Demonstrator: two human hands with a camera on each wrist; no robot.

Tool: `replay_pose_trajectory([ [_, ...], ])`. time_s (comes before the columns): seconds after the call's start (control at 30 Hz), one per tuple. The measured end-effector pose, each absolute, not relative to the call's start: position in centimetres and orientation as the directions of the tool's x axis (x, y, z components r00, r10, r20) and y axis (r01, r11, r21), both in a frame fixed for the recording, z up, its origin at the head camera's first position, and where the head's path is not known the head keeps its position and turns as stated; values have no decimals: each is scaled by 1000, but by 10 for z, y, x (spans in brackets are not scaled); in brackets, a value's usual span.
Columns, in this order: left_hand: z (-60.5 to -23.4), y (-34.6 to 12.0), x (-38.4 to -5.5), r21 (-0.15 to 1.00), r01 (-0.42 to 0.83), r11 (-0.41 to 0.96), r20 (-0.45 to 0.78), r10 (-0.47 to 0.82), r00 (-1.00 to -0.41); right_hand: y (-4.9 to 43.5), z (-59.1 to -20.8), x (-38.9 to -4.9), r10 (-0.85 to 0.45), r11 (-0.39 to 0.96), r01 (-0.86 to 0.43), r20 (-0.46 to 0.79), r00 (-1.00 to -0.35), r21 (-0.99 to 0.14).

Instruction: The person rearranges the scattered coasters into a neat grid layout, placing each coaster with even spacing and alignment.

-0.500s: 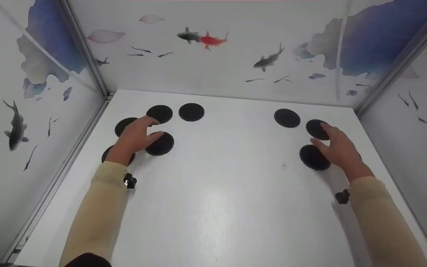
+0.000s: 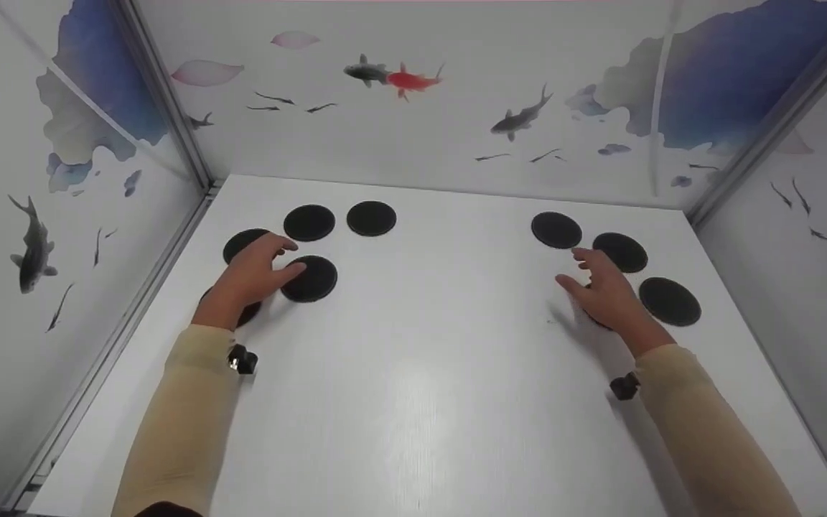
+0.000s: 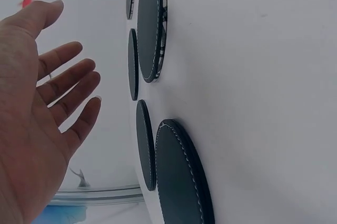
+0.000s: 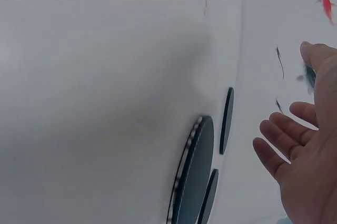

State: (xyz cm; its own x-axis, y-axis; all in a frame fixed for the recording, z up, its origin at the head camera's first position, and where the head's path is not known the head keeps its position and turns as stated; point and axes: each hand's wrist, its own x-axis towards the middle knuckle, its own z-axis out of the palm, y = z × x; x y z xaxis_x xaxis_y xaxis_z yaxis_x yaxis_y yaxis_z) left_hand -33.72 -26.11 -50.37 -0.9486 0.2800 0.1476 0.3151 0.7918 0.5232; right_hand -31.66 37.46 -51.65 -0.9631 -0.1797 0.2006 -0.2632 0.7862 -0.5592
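Black round coasters with pale edge stitching lie flat in two groups. On the left, my left hand [image 2: 250, 276] hovers over several of them, fingers spread and relaxed, holding nothing. Its thumb overlaps the near coaster [image 2: 319, 280] in the head view; the left wrist view shows the palm [image 3: 26, 124] raised away from the coasters [image 3: 181, 182]. My right hand [image 2: 606, 291], likewise empty with loosely bent fingers, hangs over the right group and hides most of one coaster. Beside it lie a far coaster [image 2: 556, 230], another coaster [image 2: 625, 253] and an outer coaster [image 2: 670, 301].
The white tabletop [image 2: 413, 373] is walled in by a back panel [image 2: 413, 143] and side panels printed with fish and blue shapes. Two more coasters, the left one [image 2: 309, 222] and the right one [image 2: 371, 218], lie toward the back left.
My right hand has moved left, uncovering the outer right coaster and covering the one it was beside. My left hand has drawn back slightly toward the lower left.
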Motion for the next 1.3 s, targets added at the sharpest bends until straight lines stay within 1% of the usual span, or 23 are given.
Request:
replay_pose_trajectory([
  [0.17, -507, -264, -334, 540, 313, 781, 140, 284, -949, 345, -519, -319, -242, 739, -330, 226, -944, -587],
  [0.27, -509, -266, -333, 546, 300, 782, 121, 280, -952, 328, -522, -320, -268, 734, -339, 209, -941, -588],
  [0.5, -513, -271, -330, 571, 265, 777, 71, 275, -959, 289, -528, -321, -324, 752, -363, 171, -930, -550],
  [0.83, -515, -274, -328, 578, 212, 788, 8, 254, -967, 243, -528, -330, -385, 755, -410, 161, -909, -511],
  [1.0, -517, -275, -329, 579, 205, 789, -4, 254, -967, 224, -529, -335, -396, 751, -415, 153, -905, -513],
  [1.3, -518, -278, -328, 583, 180, 792, -35, 246, -969, 178, -527, -342, -421, 742, -405, 98, -902, -534],
])
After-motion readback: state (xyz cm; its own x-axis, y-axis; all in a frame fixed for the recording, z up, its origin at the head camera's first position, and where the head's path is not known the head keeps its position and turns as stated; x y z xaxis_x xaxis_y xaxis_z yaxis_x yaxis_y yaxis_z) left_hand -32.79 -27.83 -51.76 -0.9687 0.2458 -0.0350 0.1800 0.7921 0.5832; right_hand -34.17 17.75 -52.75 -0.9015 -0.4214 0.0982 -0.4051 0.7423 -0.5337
